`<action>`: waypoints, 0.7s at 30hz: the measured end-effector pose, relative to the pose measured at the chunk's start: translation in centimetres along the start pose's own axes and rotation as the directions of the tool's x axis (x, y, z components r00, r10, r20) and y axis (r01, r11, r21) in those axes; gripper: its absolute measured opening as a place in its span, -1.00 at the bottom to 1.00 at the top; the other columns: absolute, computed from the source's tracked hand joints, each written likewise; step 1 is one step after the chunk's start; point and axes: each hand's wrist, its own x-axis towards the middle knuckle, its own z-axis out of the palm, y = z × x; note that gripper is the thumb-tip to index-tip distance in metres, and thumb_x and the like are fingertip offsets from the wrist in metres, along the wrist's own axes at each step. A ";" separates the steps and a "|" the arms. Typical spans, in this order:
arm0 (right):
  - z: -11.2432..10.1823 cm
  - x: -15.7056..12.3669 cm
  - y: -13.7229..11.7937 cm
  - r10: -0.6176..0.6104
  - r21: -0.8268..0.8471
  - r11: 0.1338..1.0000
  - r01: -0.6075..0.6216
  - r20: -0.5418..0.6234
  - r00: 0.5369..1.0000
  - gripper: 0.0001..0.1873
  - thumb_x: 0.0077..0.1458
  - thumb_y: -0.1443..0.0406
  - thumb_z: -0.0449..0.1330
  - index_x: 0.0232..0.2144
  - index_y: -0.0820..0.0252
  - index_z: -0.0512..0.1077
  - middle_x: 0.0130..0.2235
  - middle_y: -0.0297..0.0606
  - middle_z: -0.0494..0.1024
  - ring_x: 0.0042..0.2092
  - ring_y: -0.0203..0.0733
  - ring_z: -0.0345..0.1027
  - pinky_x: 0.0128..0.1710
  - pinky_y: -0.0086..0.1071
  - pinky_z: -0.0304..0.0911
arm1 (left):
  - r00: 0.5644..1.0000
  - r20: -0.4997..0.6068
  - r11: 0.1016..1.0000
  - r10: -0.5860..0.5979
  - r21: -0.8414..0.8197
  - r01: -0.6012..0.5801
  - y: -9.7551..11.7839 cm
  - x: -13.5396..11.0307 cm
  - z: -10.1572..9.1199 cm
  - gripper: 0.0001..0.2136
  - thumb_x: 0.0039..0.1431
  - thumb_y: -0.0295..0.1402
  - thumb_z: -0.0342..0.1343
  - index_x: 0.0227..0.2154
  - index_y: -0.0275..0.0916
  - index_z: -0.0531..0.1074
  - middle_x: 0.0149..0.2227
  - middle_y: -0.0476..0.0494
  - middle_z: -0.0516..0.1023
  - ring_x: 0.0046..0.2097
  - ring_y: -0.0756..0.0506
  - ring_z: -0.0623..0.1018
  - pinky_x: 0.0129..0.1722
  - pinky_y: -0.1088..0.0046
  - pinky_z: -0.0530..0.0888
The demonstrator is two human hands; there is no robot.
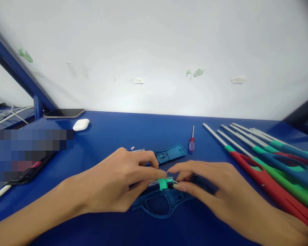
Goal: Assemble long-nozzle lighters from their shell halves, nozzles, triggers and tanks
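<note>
Bright and even across smooth white wall (154,41). Drops dimmer toward near side of glossy dark-blue bench (133,130). Softens fine detail between bare fingers (187,166). Stretched at sides, dark top-right corner, pixelated left.

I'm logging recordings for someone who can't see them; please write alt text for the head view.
A person's left hand and right hand work around a small green part at a looped blue casing on a blue table. Beyond lie another casing piece and a screwdriver; long-nosed tools lie right, a phone and white case back left.
</note>
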 end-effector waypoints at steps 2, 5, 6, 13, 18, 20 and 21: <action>0.0 0.0 0.0 0.014 0.002 1.000 -0.014 0.010 1.000 -0.85 0.31 0.26 0.26 -0.11 -0.12 0.56 -0.20 -0.58 0.70 -0.14 -0.34 0.60 -0.08 -0.52 0.41 | 0.999 0.037 1.000 -0.006 0.020 0.005 0.1 0.0 -0.3 -0.62 0.32 -0.52 0.01 0.05 0.03 0.55 -0.16 -0.02 0.57 -0.42 0.04 0.52 -0.38 0.44 0.32; 0.0 0.0 0.0 0.024 -0.015 1.000 -0.024 0.002 1.000 -0.85 0.32 0.23 0.25 -0.08 -0.13 0.55 -0.20 -0.59 0.70 -0.15 -0.36 0.59 -0.09 -0.54 0.41 | 0.996 0.092 1.000 -0.015 0.020 0.013 0.2 0.0 -0.6 -0.66 0.33 -0.51 0.01 -0.04 0.01 0.58 -0.23 -0.01 0.53 -0.42 0.03 0.48 -0.40 0.43 0.30; 0.0 0.0 0.1 0.017 -0.021 1.000 -0.018 -0.009 1.000 -0.84 0.32 0.23 0.25 -0.08 -0.13 0.55 -0.19 -0.58 0.70 -0.15 -0.36 0.60 -0.08 -0.54 0.41 | 0.994 0.104 1.000 -0.021 0.017 0.019 0.2 -0.1 -0.7 -0.69 0.33 -0.50 0.01 -0.08 -0.01 0.59 -0.24 -0.01 0.53 -0.40 0.02 0.48 -0.40 0.43 0.30; 0.1 -0.1 0.2 -0.032 -0.050 0.998 0.029 -0.050 0.998 -0.85 0.30 0.24 0.27 -0.09 -0.13 0.55 -0.19 -0.56 0.72 -0.16 -0.34 0.62 -0.09 -0.55 0.45 | 0.997 0.067 0.999 -0.049 -0.005 0.049 0.2 -0.1 -0.4 -0.70 0.36 -0.44 0.09 0.07 -0.01 0.53 -0.25 0.05 0.58 -0.32 0.00 0.54 -0.36 0.43 0.32; 0.0 0.0 0.0 -0.053 -0.033 0.998 0.051 -0.070 0.996 -0.86 0.28 0.27 0.29 -0.14 -0.10 0.58 -0.19 -0.54 0.72 -0.19 -0.33 0.64 -0.14 -0.57 0.49 | 0.998 0.043 0.999 -0.041 -0.030 0.043 0.3 0.1 -0.1 -0.68 0.35 -0.47 0.08 0.07 0.00 0.49 -0.23 0.06 0.60 -0.32 0.00 0.54 -0.37 0.45 0.30; 0.0 0.0 -0.1 -0.068 -0.023 0.998 0.066 -0.098 0.993 -0.87 0.25 0.28 0.32 -0.16 -0.08 0.60 -0.21 -0.52 0.73 -0.21 -0.31 0.65 -0.15 -0.56 0.51 | 0.998 0.033 0.997 -0.053 -0.059 0.055 0.4 0.2 0.0 -0.73 0.34 -0.48 0.07 0.01 -0.04 0.48 -0.23 0.07 0.59 -0.31 0.01 0.54 -0.34 0.46 0.30; 0.0 0.0 -0.2 -0.075 -0.020 0.997 0.073 -0.109 0.991 -0.88 0.23 0.29 0.33 -0.18 -0.06 0.60 -0.22 -0.51 0.74 -0.22 -0.30 0.65 -0.15 -0.56 0.51 | 0.998 0.032 0.995 -0.061 -0.079 0.063 0.4 0.3 0.0 -0.76 0.33 -0.49 0.07 -0.04 -0.06 0.46 -0.24 0.09 0.59 -0.32 0.02 0.52 -0.34 0.46 0.30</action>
